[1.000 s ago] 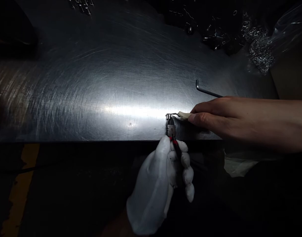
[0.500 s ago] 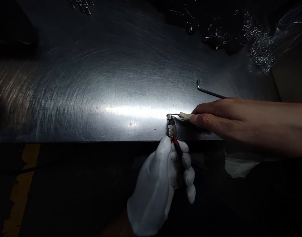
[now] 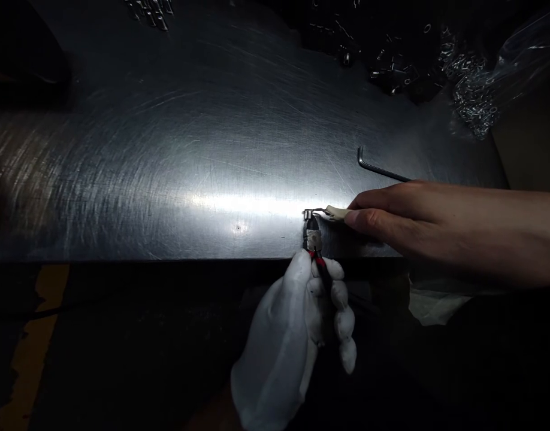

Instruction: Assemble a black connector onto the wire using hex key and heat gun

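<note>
**Small parts lost in the dark, hands cut off**

At 1 o'clock, the heap of small metal parts [image 3: 475, 102] is too dark and fine to tell apart. At 12 o'clock, the picture's edge cuts another pile [image 3: 149, 12]. At 3 o'clock, it cuts the arm of the right hand [image 3: 405, 221]. At 6 o'clock, the white-gloved left hand [image 3: 288, 335] hides most of the pliers [image 3: 313, 239], and the thin tip of the cream-handled tool [image 3: 335, 211] is too small to read.

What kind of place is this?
It looks like a metal workshop: a scratched steel workbench, an Allen key lying on it, pliers in a gloved hand, and heaps of small metal parts.
</note>
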The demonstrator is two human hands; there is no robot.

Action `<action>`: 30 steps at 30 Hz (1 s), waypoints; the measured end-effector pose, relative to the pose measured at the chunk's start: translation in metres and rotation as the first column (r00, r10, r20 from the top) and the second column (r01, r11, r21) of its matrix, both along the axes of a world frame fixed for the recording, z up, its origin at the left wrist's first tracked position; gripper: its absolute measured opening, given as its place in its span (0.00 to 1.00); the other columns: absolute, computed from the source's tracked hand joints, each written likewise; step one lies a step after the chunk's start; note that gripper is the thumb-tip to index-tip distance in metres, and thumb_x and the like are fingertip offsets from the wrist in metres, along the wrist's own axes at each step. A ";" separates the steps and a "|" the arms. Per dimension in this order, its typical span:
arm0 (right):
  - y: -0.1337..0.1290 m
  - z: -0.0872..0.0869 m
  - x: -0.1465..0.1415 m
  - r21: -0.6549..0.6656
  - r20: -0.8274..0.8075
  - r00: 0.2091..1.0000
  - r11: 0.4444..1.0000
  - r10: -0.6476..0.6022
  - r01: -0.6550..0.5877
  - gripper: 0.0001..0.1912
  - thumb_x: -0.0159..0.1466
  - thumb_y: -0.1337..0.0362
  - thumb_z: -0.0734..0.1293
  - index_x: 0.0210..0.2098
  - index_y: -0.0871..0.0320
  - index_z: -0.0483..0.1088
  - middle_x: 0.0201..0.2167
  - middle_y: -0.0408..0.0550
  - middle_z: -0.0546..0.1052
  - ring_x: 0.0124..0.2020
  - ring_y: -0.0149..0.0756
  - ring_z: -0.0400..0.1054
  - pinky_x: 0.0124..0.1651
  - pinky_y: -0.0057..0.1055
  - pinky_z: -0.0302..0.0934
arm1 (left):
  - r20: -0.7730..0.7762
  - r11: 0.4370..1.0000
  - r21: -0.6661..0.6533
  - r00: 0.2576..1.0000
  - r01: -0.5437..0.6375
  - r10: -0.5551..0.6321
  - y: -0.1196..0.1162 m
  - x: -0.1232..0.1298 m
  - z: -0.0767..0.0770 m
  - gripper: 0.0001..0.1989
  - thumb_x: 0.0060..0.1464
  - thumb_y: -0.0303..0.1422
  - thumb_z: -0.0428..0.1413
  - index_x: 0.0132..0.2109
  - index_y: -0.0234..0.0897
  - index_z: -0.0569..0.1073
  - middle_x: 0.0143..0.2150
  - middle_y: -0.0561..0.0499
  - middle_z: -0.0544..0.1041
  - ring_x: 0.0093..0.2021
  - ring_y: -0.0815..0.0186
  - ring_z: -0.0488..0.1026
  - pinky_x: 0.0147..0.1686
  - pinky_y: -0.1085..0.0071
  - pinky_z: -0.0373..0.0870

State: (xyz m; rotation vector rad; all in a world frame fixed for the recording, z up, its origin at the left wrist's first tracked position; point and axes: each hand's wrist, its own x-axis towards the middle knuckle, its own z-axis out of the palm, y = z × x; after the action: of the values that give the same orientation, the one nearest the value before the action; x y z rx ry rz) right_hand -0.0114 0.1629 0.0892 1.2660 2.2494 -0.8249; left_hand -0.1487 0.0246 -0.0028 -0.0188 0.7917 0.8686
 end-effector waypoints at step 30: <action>0.001 0.003 -0.001 -0.064 0.084 0.994 0.995 -0.075 0.080 0.27 0.69 0.44 0.55 0.41 0.55 0.77 0.32 0.51 0.78 0.29 0.43 0.71 0.30 0.38 0.64 | -0.003 0.999 0.015 0.999 0.040 -0.040 0.002 0.000 0.001 0.07 0.62 0.37 0.55 0.45 0.40 0.71 0.32 0.53 0.69 0.26 0.68 0.69 0.20 0.74 0.70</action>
State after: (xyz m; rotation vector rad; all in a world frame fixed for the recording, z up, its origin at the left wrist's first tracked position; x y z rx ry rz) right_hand -0.0125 0.1634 0.0925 1.3385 2.1030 -0.8531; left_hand -0.1483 0.0271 -0.0017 0.0115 0.7850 0.8370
